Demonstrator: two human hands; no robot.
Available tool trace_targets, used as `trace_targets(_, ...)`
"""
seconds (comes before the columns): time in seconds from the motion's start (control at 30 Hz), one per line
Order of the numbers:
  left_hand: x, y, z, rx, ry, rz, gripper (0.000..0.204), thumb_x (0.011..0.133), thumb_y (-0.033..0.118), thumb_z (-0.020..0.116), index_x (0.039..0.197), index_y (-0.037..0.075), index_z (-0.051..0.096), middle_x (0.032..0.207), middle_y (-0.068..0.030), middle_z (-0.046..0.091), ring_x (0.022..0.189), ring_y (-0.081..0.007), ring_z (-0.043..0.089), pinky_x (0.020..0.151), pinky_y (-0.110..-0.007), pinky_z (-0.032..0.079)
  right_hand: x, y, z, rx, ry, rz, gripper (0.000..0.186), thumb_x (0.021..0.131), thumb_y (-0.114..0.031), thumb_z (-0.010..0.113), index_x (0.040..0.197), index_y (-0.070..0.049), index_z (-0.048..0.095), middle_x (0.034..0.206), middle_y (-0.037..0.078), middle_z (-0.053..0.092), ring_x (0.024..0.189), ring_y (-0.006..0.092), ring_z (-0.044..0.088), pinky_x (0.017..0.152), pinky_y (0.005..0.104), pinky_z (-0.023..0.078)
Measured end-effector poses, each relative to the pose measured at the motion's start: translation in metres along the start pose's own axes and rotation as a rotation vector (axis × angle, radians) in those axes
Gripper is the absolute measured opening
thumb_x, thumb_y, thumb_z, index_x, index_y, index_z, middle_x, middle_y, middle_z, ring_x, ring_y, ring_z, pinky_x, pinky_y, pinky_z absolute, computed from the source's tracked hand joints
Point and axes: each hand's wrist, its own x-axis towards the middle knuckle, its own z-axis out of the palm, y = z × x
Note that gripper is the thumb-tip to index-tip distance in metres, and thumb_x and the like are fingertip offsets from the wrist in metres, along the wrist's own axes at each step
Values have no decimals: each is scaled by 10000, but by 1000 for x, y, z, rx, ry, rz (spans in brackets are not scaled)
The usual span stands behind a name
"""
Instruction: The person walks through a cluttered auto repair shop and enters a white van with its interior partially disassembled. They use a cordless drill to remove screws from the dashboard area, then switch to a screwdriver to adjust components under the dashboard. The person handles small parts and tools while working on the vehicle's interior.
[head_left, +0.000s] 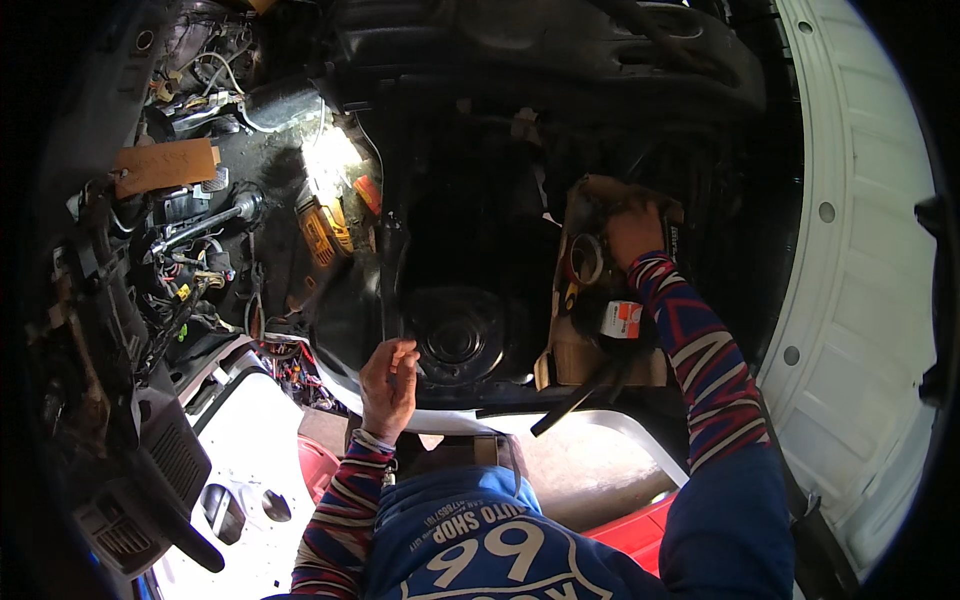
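Observation:
I look down into a stripped vehicle interior. My left hand (388,385) rests with curled fingers on the rim of a black moulded panel (455,300) with a round recess. It holds nothing that I can make out. My right hand (634,232) reaches into a brown cardboard box (570,355) at the right, fingers down among its contents; whether it grips anything is hidden. In the box lie a roll of tape (585,258) and a small white and orange container (621,319). Both forearms wear striped sleeves.
A yellow and black power tool (325,232) lies on the dark floor under a bright light patch. A ratchet handle (205,225) and loose wiring (180,300) sit at the left. White body panels (860,300) curve along the right. A piece of cardboard (165,165) lies at upper left.

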Motion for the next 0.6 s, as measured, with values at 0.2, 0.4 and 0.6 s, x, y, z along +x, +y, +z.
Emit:
trace_targets(0.2, 6, 5, -3, 55, -44, 75, 242, 1054, 243, 602, 1104, 11, 648, 951, -65, 682, 831, -120, 659, 694, -257, 516, 14, 11, -14, 52, -25, 64, 207, 894, -170, 604, 950, -124, 798, 978, 86, 754, 1135, 269, 629, 922, 472, 458)
trace_targets(0.4, 47, 38, 55, 164, -88, 271, 63, 923, 20, 677, 986, 27, 686, 784, -68, 609, 591, -159, 519, 558, -291, 443, -33, 65, -66, 326, 216, 147, 325, 817, -203, 758, 1100, -47, 736, 1151, 149, 691, 1131, 328, 620, 961, 490, 488)
trace_targets(0.6, 86, 71, 134, 190, -191, 436, 76, 942, 59, 650, 995, 19, 688, 876, -137, 655, 682, -285, 628, 611, -359, 477, -104, 55, -43, 903, 319, 552, 858, 693, -283, 904, 1426, -69, 514, 1306, 246, 594, 1216, 414, 578, 1019, 513, 488)
